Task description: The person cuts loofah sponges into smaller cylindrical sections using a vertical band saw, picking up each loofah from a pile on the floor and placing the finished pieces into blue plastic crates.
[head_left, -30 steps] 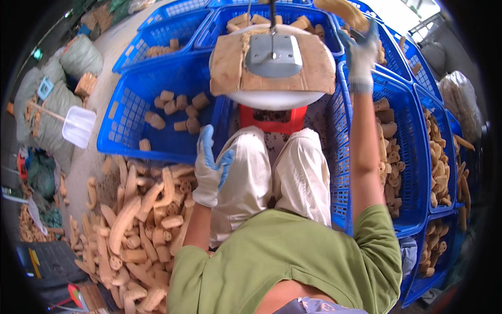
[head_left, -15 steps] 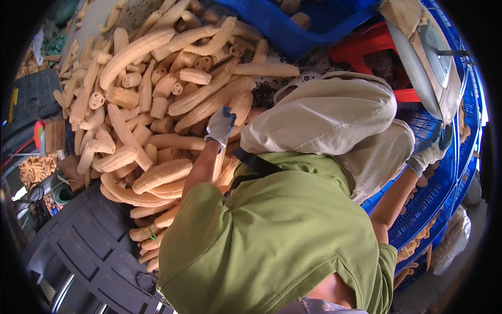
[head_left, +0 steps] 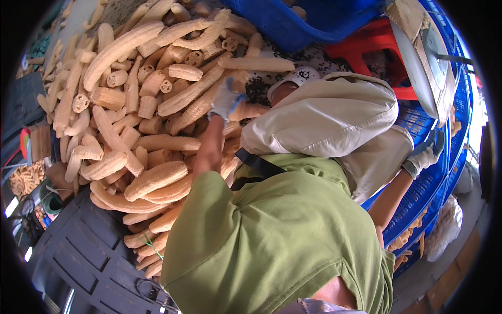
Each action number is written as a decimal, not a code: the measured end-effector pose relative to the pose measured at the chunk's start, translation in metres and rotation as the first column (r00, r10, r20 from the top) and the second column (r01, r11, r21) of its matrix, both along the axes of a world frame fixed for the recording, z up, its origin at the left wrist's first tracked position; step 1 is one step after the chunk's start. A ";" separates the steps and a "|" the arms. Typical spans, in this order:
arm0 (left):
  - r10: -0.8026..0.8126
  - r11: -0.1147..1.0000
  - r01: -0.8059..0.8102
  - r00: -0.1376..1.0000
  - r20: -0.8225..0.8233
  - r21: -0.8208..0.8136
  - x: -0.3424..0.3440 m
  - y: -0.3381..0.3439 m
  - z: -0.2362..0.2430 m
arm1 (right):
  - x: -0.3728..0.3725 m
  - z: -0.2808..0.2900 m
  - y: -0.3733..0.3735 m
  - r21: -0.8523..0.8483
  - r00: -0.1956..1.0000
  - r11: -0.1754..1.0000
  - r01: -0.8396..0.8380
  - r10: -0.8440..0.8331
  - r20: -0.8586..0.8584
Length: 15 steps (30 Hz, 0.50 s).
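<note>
A large heap of dried loofahs (head_left: 157, 186), long, pale tan and fibrous, some cut short with holes showing at their ends, lies ahead and to the left. My left hand (head_left: 228, 99), in a white and blue work glove, is over the right side of this heap beside a long loofah (head_left: 201, 107). Motion smears its fingers, so I cannot tell whether it grips one. My right hand (head_left: 426, 154), gloved the same way, is out at the right by a blue slatted crate (head_left: 413, 222), below a pale upright board. Its fingers are extended, with nothing visible in them.
A blue tub (head_left: 319, 31) and a red plastic stool (head_left: 366, 49) stand ahead. The pale board (head_left: 418, 68) carries a metal plate and a dark rod. A dark grey plastic panel (head_left: 89, 246) is at lower left. A clear plastic bag (head_left: 444, 230) lies far right.
My left hand has moved a little farther forward over the heap. The right hand has shifted slightly down, its fingers closer together. The view has turned a little, moving the heap leftward.
</note>
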<state>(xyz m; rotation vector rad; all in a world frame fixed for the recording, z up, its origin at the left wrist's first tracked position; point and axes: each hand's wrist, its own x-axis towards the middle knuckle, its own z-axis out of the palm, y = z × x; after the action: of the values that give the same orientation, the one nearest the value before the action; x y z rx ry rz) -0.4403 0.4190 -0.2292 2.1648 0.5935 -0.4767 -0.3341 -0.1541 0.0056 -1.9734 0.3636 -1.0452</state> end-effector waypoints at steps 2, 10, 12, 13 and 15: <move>0.174 0.916 -0.097 0.970 0.168 -0.389 0.001 0.015 0.032 | -0.003 0.005 0.015 -0.044 0.998 0.999 0.008 -0.011 -0.059; 0.353 -0.094 0.068 0.935 0.031 -0.993 0.066 0.001 0.161 | -0.009 0.015 0.084 0.191 0.858 0.854 -0.484 0.506 -0.087; 0.107 -0.282 0.210 0.977 0.187 -0.936 0.095 -0.035 0.190 | -0.014 0.032 0.124 0.247 0.672 0.682 -0.688 0.728 -0.140; -0.042 -0.479 0.203 0.967 0.253 -0.854 0.110 -0.056 0.199 | -0.014 0.048 0.148 0.237 0.562 0.589 -0.772 0.808 -0.178; -0.041 -0.571 -0.047 0.999 -0.029 -0.820 0.121 -0.108 0.218 | -0.007 0.070 0.169 -0.050 0.416 0.416 -0.908 0.879 -0.233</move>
<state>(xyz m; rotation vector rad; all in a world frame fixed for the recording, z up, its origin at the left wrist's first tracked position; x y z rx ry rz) -0.3189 0.3110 -0.0117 0.0572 -0.0934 -0.6449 -0.3414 0.0152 0.0756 -1.9586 -0.7216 -0.1645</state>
